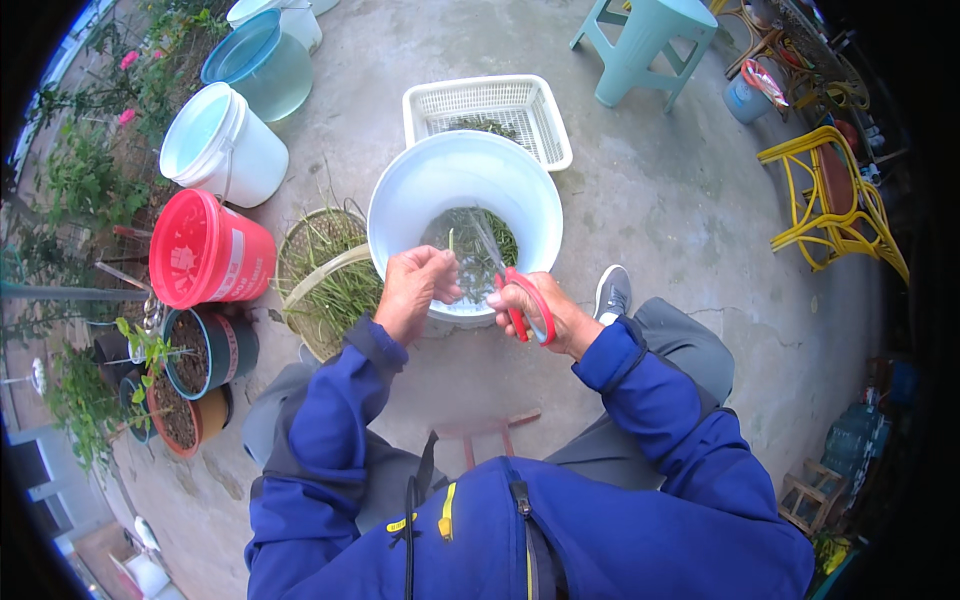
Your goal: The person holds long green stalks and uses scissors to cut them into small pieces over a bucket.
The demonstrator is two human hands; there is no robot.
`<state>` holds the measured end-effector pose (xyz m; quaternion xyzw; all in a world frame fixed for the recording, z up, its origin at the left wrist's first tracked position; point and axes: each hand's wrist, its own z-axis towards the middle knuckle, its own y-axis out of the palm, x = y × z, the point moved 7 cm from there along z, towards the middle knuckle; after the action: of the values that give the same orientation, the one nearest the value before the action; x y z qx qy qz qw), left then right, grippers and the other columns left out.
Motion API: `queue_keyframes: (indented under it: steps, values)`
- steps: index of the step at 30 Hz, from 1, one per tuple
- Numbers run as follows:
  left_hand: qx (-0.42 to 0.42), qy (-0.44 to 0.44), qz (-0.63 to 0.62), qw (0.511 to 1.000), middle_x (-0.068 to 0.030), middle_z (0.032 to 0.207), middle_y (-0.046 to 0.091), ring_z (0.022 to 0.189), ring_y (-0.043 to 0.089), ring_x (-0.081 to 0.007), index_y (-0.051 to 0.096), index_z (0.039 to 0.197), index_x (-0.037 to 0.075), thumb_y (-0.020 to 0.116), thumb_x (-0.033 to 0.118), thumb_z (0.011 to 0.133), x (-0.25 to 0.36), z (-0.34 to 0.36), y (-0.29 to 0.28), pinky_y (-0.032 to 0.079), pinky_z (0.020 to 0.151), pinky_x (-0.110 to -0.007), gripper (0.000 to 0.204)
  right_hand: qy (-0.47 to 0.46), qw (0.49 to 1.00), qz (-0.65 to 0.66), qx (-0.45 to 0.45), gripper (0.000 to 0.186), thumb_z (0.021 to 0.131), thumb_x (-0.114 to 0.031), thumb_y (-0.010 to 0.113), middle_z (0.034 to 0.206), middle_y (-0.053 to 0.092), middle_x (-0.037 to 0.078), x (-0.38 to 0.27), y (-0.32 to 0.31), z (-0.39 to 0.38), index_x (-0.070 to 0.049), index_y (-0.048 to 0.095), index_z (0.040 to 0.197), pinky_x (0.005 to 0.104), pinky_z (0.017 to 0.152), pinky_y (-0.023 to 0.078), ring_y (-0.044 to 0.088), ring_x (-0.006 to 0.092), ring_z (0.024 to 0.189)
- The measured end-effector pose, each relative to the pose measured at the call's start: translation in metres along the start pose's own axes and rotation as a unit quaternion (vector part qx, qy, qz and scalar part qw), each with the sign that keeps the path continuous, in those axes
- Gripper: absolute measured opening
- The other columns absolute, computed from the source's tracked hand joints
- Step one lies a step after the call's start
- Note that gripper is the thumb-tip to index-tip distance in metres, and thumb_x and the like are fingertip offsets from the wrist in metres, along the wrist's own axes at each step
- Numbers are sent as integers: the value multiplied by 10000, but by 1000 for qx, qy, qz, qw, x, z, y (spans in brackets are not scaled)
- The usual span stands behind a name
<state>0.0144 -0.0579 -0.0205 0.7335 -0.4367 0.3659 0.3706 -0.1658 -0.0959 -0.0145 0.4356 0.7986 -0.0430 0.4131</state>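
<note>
Between my knees stands a white bucket [400,190] with cut green pieces [487,235] lying in its bottom. At the bucket's near rim, my left hand [418,287] is closed in a pinch around a short green stem [451,240], whose tip sticks up past the fingers. My right hand [548,312] grips the red handles of a pair of scissors [487,240]. The blades point up and left over the bucket, a little right of the stem and apart from it. A wicker basket [300,285] full of long green stems [335,283] sits left of the bucket.
Behind the bucket is a white plastic basket [553,125] with some greens. Pails line the left side, among them a red bucket [212,250] and a white pail [222,145], with potted plants [190,360] nearer. A pale green stool [650,45] and a yellow chair [835,195] stand to the right.
</note>
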Motion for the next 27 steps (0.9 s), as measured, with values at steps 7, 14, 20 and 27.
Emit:
queue_keyframes:
  steps: [7,14,20,27]
  values:
    - [122,56,-7,991,-38,715,625,565,631,-123,641,957,10,574,380,999,30,-4,-45,496,475,-225,378,-131,985,74,80,279,851,-284,702,740,565,26,-52,-26,-22,-35,586,901,248,548,492,578,110,628]
    - [265,39,-21,963,-13,669,587,512,590,-116,588,814,82,553,378,1004,-7,-46,-128,457,432,-240,353,-169,975,110,98,265,862,-271,682,741,564,28,-76,-25,-51,-25,592,903,244,560,489,567,108,615]
    - [327,-30,-71,942,-11,662,580,506,579,-139,602,852,85,616,220,961,-168,-77,-265,455,409,-269,174,-138,987,68,50,267,848,-262,661,761,584,54,-80,1,-55,-15,587,916,242,562,476,575,115,629]
    - [461,-75,10,884,-53,716,597,516,570,-150,628,1020,-15,648,117,890,-231,-70,-323,437,381,-282,187,-121,989,86,13,256,849,-244,666,773,582,55,-77,22,-41,-12,581,915,257,607,473,562,122,643]
